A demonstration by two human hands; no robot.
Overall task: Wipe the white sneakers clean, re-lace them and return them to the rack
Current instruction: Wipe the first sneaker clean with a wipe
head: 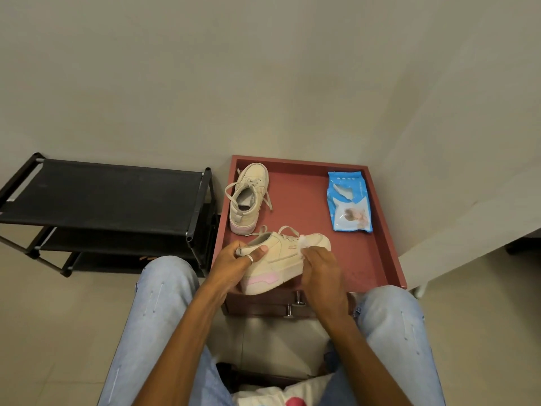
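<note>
Your left hand (234, 263) grips the sneaker (281, 254) by its heel over the table's (307, 200) near edge. Your right hand (320, 271) pinches a wipe (301, 241) against its toe. The table surface shows between it and the pack (348, 200). The rack (102, 191) stands to the left.

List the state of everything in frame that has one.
Left hand: grips the near sneaker's heel.
Right hand: holds the wipe against that sneaker.
Near sneaker: tilted, sole side toward the camera, laces loose.
Wipe: bunched, on the sneaker's upper.
Far sneaker: upright, untouched, laces untied.
Pack: lying flat, flap open.
Drawers: shut.
Rack: upright.
</note>
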